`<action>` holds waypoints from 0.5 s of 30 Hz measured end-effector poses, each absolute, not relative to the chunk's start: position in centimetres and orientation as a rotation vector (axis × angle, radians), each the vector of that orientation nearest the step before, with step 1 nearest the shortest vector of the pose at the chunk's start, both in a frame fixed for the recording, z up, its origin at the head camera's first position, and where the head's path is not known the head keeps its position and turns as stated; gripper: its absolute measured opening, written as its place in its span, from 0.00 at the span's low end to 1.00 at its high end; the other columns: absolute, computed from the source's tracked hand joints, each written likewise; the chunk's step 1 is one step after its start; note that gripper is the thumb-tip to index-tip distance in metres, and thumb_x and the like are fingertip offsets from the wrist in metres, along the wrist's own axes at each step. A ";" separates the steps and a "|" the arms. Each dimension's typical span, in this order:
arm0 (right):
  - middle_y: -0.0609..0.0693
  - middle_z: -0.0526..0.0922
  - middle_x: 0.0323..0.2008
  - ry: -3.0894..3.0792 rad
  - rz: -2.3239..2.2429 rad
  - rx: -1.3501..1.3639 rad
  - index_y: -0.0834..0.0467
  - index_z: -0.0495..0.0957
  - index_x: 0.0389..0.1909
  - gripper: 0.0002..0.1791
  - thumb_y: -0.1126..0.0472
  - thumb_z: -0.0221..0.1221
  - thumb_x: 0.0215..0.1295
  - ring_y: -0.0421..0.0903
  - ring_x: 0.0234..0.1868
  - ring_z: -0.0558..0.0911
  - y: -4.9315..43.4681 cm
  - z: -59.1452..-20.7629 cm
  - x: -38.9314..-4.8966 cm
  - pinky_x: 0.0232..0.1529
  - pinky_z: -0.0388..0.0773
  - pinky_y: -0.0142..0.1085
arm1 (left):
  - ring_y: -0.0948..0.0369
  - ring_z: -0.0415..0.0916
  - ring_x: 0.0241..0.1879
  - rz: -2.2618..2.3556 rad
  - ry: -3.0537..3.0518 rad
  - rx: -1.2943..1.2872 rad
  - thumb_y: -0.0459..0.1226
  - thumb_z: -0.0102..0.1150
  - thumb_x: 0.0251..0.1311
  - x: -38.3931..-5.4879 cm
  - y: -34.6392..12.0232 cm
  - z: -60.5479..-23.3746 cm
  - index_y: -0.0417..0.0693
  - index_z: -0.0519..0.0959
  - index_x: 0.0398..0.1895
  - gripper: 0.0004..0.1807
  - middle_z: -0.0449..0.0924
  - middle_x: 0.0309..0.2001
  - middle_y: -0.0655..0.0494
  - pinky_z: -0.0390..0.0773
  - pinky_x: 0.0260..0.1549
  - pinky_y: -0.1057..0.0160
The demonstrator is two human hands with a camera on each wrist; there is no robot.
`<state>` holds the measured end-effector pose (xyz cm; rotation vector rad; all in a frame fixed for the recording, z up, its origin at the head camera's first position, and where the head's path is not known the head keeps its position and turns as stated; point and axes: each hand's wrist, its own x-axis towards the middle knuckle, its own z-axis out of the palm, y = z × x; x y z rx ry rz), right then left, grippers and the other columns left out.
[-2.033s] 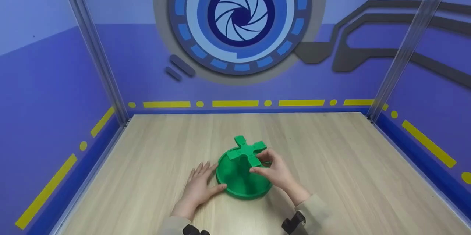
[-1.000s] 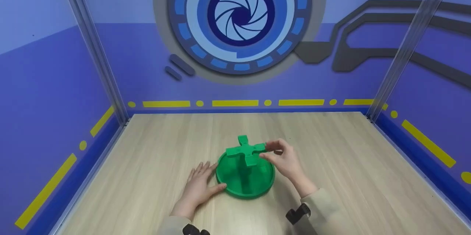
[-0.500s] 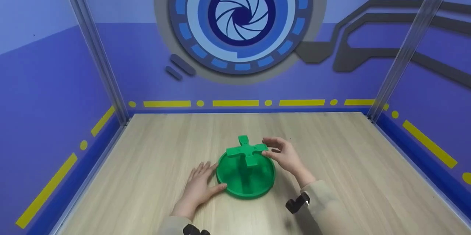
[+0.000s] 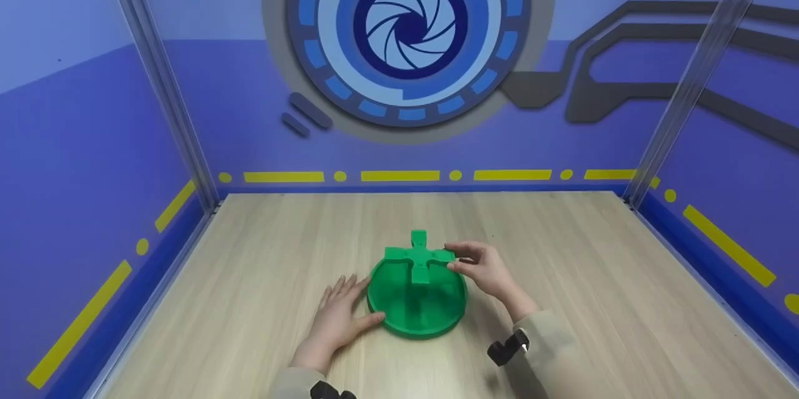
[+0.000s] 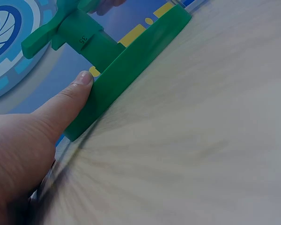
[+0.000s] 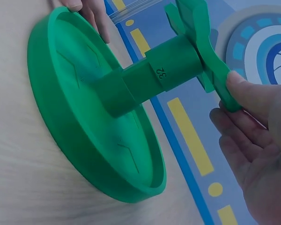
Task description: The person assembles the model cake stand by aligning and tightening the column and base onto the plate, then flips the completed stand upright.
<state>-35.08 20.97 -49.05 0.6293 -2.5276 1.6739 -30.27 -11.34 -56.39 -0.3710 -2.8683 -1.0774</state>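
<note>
Cross-handle is standing above the dish; my nearer right hand is pinching its right arm, left hand spread.

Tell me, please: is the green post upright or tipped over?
Upright: the post rises straight from the round dish, which lies flat on the table; its cross-shaped top, pinched by the right hand, is above.

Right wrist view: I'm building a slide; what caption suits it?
The right hand pinches one arm of a green cross-shaped handle atop a post in a round green dish.
</note>
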 end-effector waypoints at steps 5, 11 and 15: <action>0.63 0.85 0.59 -2.540 1.661 0.671 0.65 0.81 0.61 0.24 0.62 0.69 0.66 0.62 0.61 0.83 21.1 -49.1 -34.8 0.65 0.82 0.51 | 0.38 0.47 0.82 -1.070 -2.869 -0.365 0.64 0.67 0.57 -30.3 -11.3 -56.4 0.53 0.66 0.78 0.49 0.59 0.79 0.39 0.41 0.82 0.35; 0.63 0.85 0.58 -2.562 1.667 0.707 0.66 0.81 0.60 0.25 0.60 0.70 0.65 0.60 0.58 0.84 21.0 -49.0 -34.5 0.61 0.85 0.44 | 0.39 0.47 0.82 -1.075 -2.877 -0.362 0.65 0.67 0.57 -30.3 -11.3 -56.5 0.53 0.66 0.78 0.49 0.58 0.80 0.39 0.41 0.82 0.36; 0.63 0.84 0.59 -2.569 1.695 0.727 0.64 0.81 0.61 0.25 0.60 0.70 0.65 0.59 0.58 0.84 20.8 -49.1 -34.1 0.60 0.86 0.40 | 0.38 0.47 0.82 -1.076 -2.878 -0.364 0.65 0.67 0.57 -30.3 -11.3 -56.5 0.53 0.65 0.78 0.50 0.58 0.80 0.39 0.41 0.82 0.36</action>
